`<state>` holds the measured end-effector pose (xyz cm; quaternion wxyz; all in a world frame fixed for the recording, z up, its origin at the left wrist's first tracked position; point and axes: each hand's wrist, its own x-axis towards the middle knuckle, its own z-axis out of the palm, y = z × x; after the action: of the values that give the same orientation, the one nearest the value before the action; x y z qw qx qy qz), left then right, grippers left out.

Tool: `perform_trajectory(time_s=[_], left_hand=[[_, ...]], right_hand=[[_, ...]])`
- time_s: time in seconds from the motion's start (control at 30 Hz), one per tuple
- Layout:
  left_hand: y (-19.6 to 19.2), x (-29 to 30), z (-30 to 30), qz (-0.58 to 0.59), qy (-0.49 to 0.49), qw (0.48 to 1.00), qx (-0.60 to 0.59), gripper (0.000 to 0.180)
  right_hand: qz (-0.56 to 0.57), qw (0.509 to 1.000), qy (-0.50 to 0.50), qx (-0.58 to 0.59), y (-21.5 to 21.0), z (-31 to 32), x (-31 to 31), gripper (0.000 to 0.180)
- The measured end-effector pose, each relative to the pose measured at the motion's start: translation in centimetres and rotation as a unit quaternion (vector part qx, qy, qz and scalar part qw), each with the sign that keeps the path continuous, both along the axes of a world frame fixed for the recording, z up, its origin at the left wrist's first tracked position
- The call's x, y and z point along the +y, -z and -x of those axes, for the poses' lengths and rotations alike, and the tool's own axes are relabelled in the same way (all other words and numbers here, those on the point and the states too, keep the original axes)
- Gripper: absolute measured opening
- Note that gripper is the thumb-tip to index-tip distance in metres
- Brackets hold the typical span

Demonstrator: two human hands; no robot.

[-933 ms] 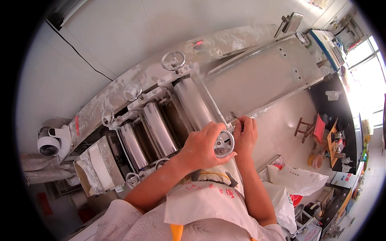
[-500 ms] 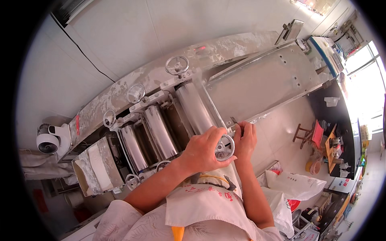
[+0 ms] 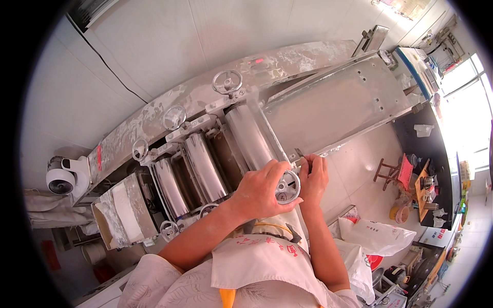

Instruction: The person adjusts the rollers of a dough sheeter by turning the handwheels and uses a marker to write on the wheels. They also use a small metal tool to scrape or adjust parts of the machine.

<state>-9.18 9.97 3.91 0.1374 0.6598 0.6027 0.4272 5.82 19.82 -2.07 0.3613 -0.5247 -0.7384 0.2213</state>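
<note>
My left hand [image 3: 259, 191] is closed round the rim of a metal handwheel [image 3: 295, 199] at the near right corner of a roller machine. Thumb and fingers lie along the wheel's left and lower edge. Just right of the wheel, my right hand [image 3: 314, 179] has its fingers curled together in a pinch. A small thin metal piece [image 3: 299, 153] sticks up beside those fingertips; whether they grip it is hard to see. Nearest to both hands is a shiny steel roller [image 3: 250, 136], whose near end my left hand partly hides.
More steel rollers [image 3: 204, 167] and handwheels [image 3: 227, 82] line the machine leftward. A long flat bed [image 3: 328, 110] extends right. A flour-dusted box [image 3: 124, 215] sits at its left end. White sacks [image 3: 376, 236] stand at my right, a red folding stool [image 3: 404, 172] beyond.
</note>
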Motion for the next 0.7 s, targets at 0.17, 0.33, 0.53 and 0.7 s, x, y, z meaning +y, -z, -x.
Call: perform_trajectory(time_s=[0.17,0.33,0.53,0.7], left_hand=[[0.09,0.06,-0.01,-0.005,-0.002,1.0,0.002,0.078],[0.05,0.04,-0.03,-0.005,-0.004,1.0,0.003,0.078],[0.05,0.0,-0.01,0.004,-0.002,1.0,0.001,0.079],[0.02,0.01,-0.02,0.0,-0.001,1.0,0.002,0.079]], right_hand=[[0.002,1.0,0.001,0.004,0.31,-0.02,0.07,0.007],[0.0,1.0,-0.001,0.007,0.34,-0.03,0.13,0.007],[-0.001,1.0,-0.001,0.008,0.29,0.0,0.05,0.007],[0.0,1.0,0.0,0.008,0.35,-0.02,0.08,0.007]])
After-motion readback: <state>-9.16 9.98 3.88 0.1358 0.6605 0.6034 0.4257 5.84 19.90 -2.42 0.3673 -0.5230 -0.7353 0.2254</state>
